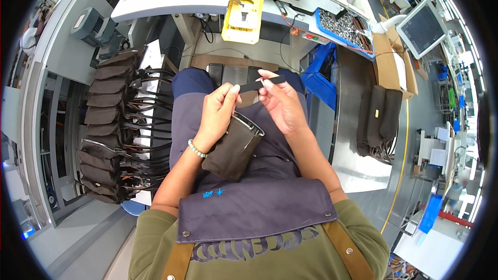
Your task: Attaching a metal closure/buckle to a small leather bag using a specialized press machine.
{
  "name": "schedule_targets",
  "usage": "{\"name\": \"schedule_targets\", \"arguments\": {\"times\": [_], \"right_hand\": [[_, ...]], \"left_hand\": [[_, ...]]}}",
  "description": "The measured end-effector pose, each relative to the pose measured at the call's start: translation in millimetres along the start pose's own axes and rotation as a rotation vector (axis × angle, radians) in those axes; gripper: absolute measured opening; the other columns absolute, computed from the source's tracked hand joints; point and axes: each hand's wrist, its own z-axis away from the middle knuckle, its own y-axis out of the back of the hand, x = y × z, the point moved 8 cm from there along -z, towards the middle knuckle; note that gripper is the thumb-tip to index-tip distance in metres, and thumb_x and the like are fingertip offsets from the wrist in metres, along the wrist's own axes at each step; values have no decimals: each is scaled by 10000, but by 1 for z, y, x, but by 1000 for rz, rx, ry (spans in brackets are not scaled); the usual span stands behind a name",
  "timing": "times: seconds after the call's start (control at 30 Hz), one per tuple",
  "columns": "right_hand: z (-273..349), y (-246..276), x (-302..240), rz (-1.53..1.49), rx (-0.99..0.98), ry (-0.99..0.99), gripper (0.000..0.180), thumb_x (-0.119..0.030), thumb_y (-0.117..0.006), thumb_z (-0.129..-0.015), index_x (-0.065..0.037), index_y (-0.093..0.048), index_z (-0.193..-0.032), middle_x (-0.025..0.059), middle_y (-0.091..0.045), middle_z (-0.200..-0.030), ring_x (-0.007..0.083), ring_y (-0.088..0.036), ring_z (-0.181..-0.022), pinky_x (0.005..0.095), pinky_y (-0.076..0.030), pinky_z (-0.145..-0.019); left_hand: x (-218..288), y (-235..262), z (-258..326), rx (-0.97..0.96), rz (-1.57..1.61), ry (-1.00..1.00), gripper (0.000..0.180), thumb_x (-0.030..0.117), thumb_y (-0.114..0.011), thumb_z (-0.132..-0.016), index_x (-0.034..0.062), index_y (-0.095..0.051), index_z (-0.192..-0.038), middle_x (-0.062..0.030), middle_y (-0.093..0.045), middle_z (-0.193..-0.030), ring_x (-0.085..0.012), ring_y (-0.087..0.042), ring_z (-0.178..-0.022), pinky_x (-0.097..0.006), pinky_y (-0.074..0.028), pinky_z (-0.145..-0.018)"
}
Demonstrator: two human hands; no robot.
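A short black strap (pixel 251 86) runs between my hands above my lap. My left hand (pixel 219 110) pinches its left part between thumb and fingers. Thumb and fingers of my right hand (pixel 282 105) close on the strap nearer its right end, which sticks out past them. A small pale or shiny spot shows at those fingertips, too small to name. Below my left hand hangs a dark brown fabric pouch (pixel 233 150), tilted, its open mouth toward the upper right. It rests against my grey apron (pixel 280 158). Where strap and pouch join is hidden by my left hand.
At the left lies a stack of brown pouches (pixel 106 109) with black straps trailing. Ahead is a white machine table (pixel 155 8) with a yellow tray (pixel 241 33) and a blue tray of metal parts (pixel 340 28). Several brown rolled pieces (pixel 380 119) lie on the right-hand metal bench (pixel 358 173).
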Motion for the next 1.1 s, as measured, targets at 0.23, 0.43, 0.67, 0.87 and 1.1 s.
{"name": "schedule_targets", "arguments": {"times": [0.23, 0.43, 0.67, 0.87, 1.1], "right_hand": [[-33, -5, -121, 485, 110, 318, 277, -48, -665, -926, 9, -644, -1196, 80, -700, -996, 117, -662, -789, 255, -543, -708], [-116, -59, -189, 839, 26, 570, 308, -108, -640, -947, 47, -617, -1212, 79, -698, -951, 111, -666, -788, 233, -523, -689], [-190, -84, -163, 842, -455, 467, 237, -117, -641, -937, 50, -633, -1105, 84, -683, -975, 125, -665, -834, 260, -551, -696], [-207, -81, -159, 920, -481, 424, 216, -132, -641, -944, 37, -636, -1077, 80, -680, -918, 127, -658, -772, 240, -543, -654], [-154, -113, -166, 1101, -483, 822, 157, -135, -649, -907, 15, -694, -903, 85, -708, -804, 139, -673, -749, 274, -539, -652]], "left_hand": [[26, 16, -5, -93, 55, -82, 342, 241, -587, -1019, 24, -589, -755, 57, -423, -568, -29, -363, -538, -241, -292, -500], [40, 16, -20, -101, -194, -116, 197, 161, -678, -951, 10, -639, -830, 10, -417, -576, -54, -327, -541, -258, -298, -501], [56, 18, -23, -116, -364, -215, 278, 93, -682, -929, 66, -661, -1205, -28, -358, -564, -73, -341, -517, -269, -309, -497], [70, 17, -29, -121, -541, -350, 394, 163, -688, -917, 125, -633, -1305, -107, -502, -586, -216, -474, -505, -338, -403, -521], [77, 16, -33, -116, -657, -386, 477, 210, -701, -911, 154, -587, -1371, -121, -534, -586, -259, -526, -511, -363, -435, -533]]}}
